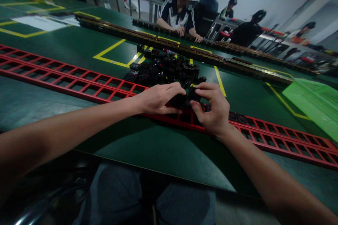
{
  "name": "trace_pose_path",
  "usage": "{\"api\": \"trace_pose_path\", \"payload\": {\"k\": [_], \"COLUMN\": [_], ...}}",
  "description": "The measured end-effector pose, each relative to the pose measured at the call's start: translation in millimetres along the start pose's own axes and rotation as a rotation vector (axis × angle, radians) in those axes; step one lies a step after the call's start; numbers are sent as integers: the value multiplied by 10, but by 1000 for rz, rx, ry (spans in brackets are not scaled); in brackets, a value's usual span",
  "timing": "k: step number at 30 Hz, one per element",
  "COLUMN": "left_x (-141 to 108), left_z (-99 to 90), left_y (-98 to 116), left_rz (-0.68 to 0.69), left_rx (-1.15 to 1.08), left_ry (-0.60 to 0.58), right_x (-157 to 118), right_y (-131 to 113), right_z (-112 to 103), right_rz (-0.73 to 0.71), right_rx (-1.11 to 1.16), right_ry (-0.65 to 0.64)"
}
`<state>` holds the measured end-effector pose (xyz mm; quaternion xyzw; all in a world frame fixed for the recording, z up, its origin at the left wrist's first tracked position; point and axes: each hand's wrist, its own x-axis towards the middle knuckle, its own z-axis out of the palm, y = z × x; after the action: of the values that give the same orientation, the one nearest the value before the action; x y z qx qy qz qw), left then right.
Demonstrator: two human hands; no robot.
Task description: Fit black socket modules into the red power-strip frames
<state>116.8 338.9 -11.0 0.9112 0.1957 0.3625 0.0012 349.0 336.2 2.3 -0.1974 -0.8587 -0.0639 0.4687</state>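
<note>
My left hand (163,99) is closed round a black part (179,101) above the red slotted rack (105,89). Just to its right, my right hand (212,107) pinches a black block (194,94) between thumb and fingers. The two parts are close together; whether they touch I cannot tell. Behind my hands lies a heap of black parts (163,70) on the green table (158,147). A few black pieces (237,117) sit in the rack to the right of my right hand.
Long dark racks (148,38) cross the table farther back. A green basket (314,102) stands at the right. White sheets (44,23) lie at the back left. Across the table a person (179,14) rests both hands near a rack; several people sit behind.
</note>
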Motion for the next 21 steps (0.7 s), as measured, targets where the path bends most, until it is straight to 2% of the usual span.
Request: {"api": "trace_pose_path", "payload": {"k": [6,10,15,21], "left_x": [0,16,21,7], "left_z": [12,-2,-23,-6], "left_y": [-4,-33,-46,-20], "left_rz": [-1,-110,-188,-156], "left_rx": [-46,-118,-170,-114], "left_ry": [42,77,49,68], "right_x": [2,-11,-5,32], "right_y": [-9,-35,-54,-69], "right_z": [-12,-14,-12,-30], "right_rz": [-43,-65,-83,-12], "right_rx": [-11,12,59,55], "right_ry": [-7,-59,-61,-90]}}
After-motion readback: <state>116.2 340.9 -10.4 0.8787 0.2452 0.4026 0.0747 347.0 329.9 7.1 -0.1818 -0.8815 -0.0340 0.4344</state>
